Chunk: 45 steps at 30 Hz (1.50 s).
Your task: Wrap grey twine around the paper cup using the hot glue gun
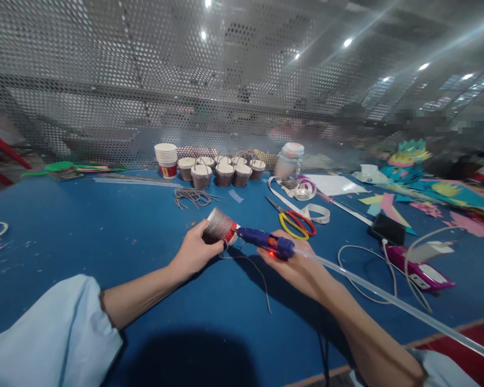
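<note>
A small paper cup [219, 224] lies tilted in my left hand [197, 250], whose fingers are wrapped round it. Grey cord winds around much of the cup, and a red printed band shows near its rim. A loose end of the cord [262, 275] trails onto the blue table. My right hand [294, 269] is closed on a blue glue gun [266, 243] with a red light lit. Its nozzle points left and is at the cup's red band; whether it touches cannot be told. A long clear glue stick [379, 290] extends from the gun's back.
Several cord-wrapped cups [201, 177] and a cup stack [166, 160] stand at the back beside a cord bundle [196, 198]. Scissors [294, 223], a ribbon [317, 213], and a jar [289, 160] lie right of centre. A power strip [421, 269] with white cables is at right.
</note>
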### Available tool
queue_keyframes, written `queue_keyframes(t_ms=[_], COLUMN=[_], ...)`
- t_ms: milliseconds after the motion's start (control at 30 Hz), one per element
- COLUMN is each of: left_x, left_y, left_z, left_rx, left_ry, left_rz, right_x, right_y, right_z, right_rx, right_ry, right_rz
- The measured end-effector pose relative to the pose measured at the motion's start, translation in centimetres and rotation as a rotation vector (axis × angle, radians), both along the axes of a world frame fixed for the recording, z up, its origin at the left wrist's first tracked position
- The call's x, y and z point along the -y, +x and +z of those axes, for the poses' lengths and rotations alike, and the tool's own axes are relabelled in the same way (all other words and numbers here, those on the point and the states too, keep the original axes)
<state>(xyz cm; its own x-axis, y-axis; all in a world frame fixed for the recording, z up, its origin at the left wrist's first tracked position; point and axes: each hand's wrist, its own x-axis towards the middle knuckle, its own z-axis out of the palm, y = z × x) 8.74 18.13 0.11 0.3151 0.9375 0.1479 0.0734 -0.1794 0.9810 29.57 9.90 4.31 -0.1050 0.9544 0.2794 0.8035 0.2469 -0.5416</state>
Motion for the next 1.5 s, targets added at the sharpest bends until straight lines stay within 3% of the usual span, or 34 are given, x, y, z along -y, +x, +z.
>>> queue_keyframes(t_ms=[100, 300, 567, 800, 1167, 1333, 1500], left_x=[0.0, 0.2, 0.1, 0.1, 0.0, -0.1, 0.0], left_y=[0.0, 0.0, 0.0, 0.0, -0.2, -0.2, -0.2], left_z=[0.0, 0.2, -0.1, 0.0, -0.7, -0.8, -0.8], left_rx=[0.006, -0.001, -0.004, -0.018, -0.014, -0.001, 0.038], left_ry=[0.004, 0.016, 0.031, 0.028, 0.049, 0.032, 0.009], left_rz=[-0.015, -0.019, -0.034, -0.037, -0.054, -0.098, -0.136], right_x=[-0.1, 0.2, -0.1, 0.6, -0.2, -0.5, -1.6], right_y=[0.2, 0.2, 0.6, 0.0, 0.4, 1.3, 2.3], right_z=[0.2, 0.6, 0.6, 1.3, 1.1, 1.5, 0.9], right_rx=[0.006, -0.010, -0.035, -0.034, -0.113, -0.118, -0.380], right_ry=[0.012, -0.054, 0.006, -0.075, -0.036, -0.169, -0.292], right_rz=[-0.035, 0.042, -0.038, 0.083, -0.043, -0.095, -0.100])
